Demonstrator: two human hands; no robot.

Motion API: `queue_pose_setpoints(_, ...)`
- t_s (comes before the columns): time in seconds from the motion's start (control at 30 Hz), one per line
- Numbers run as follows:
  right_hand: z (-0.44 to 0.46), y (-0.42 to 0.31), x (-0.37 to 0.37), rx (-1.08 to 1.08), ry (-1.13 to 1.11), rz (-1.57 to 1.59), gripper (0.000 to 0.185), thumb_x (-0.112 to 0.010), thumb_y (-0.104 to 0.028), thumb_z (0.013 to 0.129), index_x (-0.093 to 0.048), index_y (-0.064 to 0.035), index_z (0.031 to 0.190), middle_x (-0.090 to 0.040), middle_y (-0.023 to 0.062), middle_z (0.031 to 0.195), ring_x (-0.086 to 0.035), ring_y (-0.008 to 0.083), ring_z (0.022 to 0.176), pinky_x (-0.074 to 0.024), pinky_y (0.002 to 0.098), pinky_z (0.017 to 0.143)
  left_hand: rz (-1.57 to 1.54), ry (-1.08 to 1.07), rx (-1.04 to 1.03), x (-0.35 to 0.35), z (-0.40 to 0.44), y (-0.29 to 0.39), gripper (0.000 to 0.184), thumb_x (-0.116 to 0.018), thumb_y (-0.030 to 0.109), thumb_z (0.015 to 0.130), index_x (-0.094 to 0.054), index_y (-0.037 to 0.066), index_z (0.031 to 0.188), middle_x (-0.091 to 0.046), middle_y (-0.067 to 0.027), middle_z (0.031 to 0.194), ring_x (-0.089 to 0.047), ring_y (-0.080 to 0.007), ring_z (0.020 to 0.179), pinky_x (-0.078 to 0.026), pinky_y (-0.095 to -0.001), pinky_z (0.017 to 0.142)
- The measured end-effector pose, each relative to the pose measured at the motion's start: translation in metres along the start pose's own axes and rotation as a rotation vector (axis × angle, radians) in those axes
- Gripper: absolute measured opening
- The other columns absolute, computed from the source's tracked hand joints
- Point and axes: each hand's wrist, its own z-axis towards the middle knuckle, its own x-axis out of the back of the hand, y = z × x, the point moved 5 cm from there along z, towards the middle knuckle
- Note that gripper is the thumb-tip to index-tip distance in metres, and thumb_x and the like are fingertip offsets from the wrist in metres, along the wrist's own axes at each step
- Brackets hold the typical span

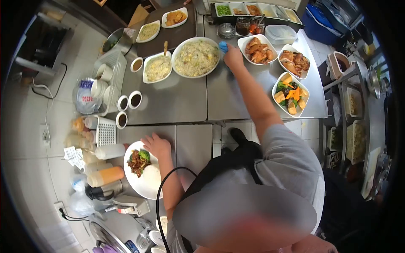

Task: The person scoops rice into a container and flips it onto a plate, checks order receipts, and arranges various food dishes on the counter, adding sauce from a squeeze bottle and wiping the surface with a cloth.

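My left hand (157,146) lies over the upper right rim of a round white plate (133,185), its fingers spread. On that plate are a mound of rice (152,175), dark glazed meat (137,165) and green broccoli (144,155). Stretched far across the steel counter, my right hand (233,57) is closed on a small blue cloth (223,47). The cloth is between a large oval dish of fried rice (196,57) and a white bowl of browned chicken (258,49). The fingertips of my right hand are partly hidden.
More chicken (294,62) and a tofu-vegetable dish (291,95) stand at the right. Sauce cups (134,100) and a smaller rice dish (157,68) are at the left. Behind are glass jars (243,26) and a topping rack (253,10). Squeeze bottles (105,176) line the left wall.
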Motion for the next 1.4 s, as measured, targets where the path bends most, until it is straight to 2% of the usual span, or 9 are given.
queue_pose_setpoints(0.1, 0.021, 0.019, -0.037, -0.226, -0.021, -0.138, 0.025, -0.044, -0.013, 0.073, -0.057, -0.0133, 0.094, -0.051, 0.0115, 0.096, -0.050, 0.0321, 0.088, -0.0417, 0.0431, 0.071, 0.031, 0.013, -0.005, -0.005, 0.003, -0.001, 0.046, -0.041, 0.016, 0.073, -0.039, 0.004, 0.117, -0.028, -0.0199, 0.127, -0.008, -0.0371, 0.123, -0.006, -0.0477, 0.099)
queue_pose_setpoints(0.33, -0.055, 0.004, -0.013, 0.277, -0.278, -0.355, 0.026, -0.047, -0.012, 0.072, -0.059, -0.0215, 0.093, -0.051, 0.0049, 0.101, -0.047, 0.0257, 0.093, -0.0397, 0.0414, 0.075, 0.085, 0.120, -0.071, -0.013, 0.004, -0.004, 0.041, -0.044, 0.017, 0.071, -0.044, 0.003, 0.110, -0.035, -0.0207, 0.120, -0.016, -0.0418, 0.119, -0.014, -0.0529, 0.095)
queue_pose_setpoints(0.53, -0.188, -0.027, 0.017, 0.536, -1.342, 0.343, 0.040, -0.041, 0.000, 0.061, -0.062, -0.0156, 0.091, -0.059, 0.0093, 0.089, -0.053, 0.0265, 0.086, -0.0416, 0.0341, 0.075, 0.144, -0.097, 0.007, -0.004, 0.004, -0.002, 0.047, -0.042, 0.027, 0.077, -0.037, 0.010, 0.120, -0.024, -0.0184, 0.130, -0.007, -0.0378, 0.123, -0.007, -0.0517, 0.097)
queue_pose_setpoints(0.67, -0.193, -0.047, -0.016, 0.515, -0.825, 0.251, 0.034, -0.047, -0.004, 0.063, -0.062, -0.0206, 0.089, -0.056, 0.0065, 0.095, -0.052, 0.0258, 0.088, -0.0418, 0.0394, 0.071, 0.149, -0.182, 0.070, 0.005, 0.002, 0.007, 0.051, -0.042, 0.035, 0.078, -0.033, 0.013, 0.123, -0.019, -0.0194, 0.132, -0.004, -0.0375, 0.123, -0.005, -0.0547, 0.095)
queue_pose_setpoints(0.77, -0.239, -0.065, 0.003, 0.919, -0.792, 0.038, 0.030, -0.051, -0.008, 0.064, -0.062, -0.0230, 0.087, -0.054, 0.0046, 0.095, -0.052, 0.0259, 0.088, -0.0417, 0.0413, 0.069, 0.087, -0.055, 0.067, 0.014, -0.003, 0.016, 0.052, -0.045, 0.035, 0.077, -0.033, 0.012, 0.123, -0.017, -0.0207, 0.131, -0.003, -0.0389, 0.123, -0.005, -0.0554, 0.094)
queue_pose_setpoints(0.97, -0.267, 0.056, 0.061, 0.489, -1.549, 0.145, 0.026, -0.054, -0.015, 0.065, -0.060, -0.0125, 0.091, -0.057, 0.0102, 0.092, -0.054, 0.0275, 0.085, -0.0419, 0.0368, 0.071, -0.501, 0.217, -0.328, 0.018, -0.009, 0.083, 0.045, -0.051, 0.025, 0.076, -0.039, 0.007, 0.116, -0.039, -0.0196, 0.115, -0.032, -0.0318, 0.110, -0.026, -0.0438, 0.089)
queue_pose_setpoints(1.07, -0.232, 0.132, 0.133, 0.162, -1.345, 0.143, 0.033, -0.054, -0.024, 0.067, -0.057, -0.0076, 0.096, -0.058, 0.0141, 0.090, -0.055, 0.0278, 0.084, -0.0415, 0.0361, 0.072, -0.879, -0.175, -0.572, 0.017, -0.039, 0.188, 0.038, -0.050, 0.021, 0.078, -0.042, 0.004, 0.111, -0.054, -0.0126, 0.089, -0.053, -0.0182, 0.078, -0.043, -0.0308, 0.070)
queue_pose_setpoints(1.2, -0.182, 0.185, 0.239, -0.068, -1.168, -0.185, 0.041, -0.059, -0.034, 0.067, -0.054, -0.0058, 0.096, -0.057, 0.0166, 0.086, -0.055, 0.0284, 0.081, -0.0431, 0.0362, 0.069, -1.145, -0.825, -0.631, -0.032, -0.099, 0.326, 0.040, -0.043, 0.031, 0.084, -0.038, 0.005, 0.114, -0.054, -0.0055, 0.070, -0.048, -0.0083, 0.049, -0.040, -0.0198, 0.045)
queue_pose_setpoints(1.4, -0.119, 0.257, 0.308, -0.314, -0.368, 0.095, 0.036, -0.053, -0.017, 0.073, -0.045, -0.0029, 0.105, -0.056, 0.0201, 0.081, -0.056, 0.0287, 0.076, -0.0434, 0.0339, 0.067, -1.128, -0.849, -0.660, -0.040, -0.138, 0.398, 0.042, -0.035, 0.027, 0.085, -0.035, -0.002, 0.116, -0.054, -0.0120, 0.074, -0.050, -0.0143, 0.044, -0.042, -0.0258, 0.040)
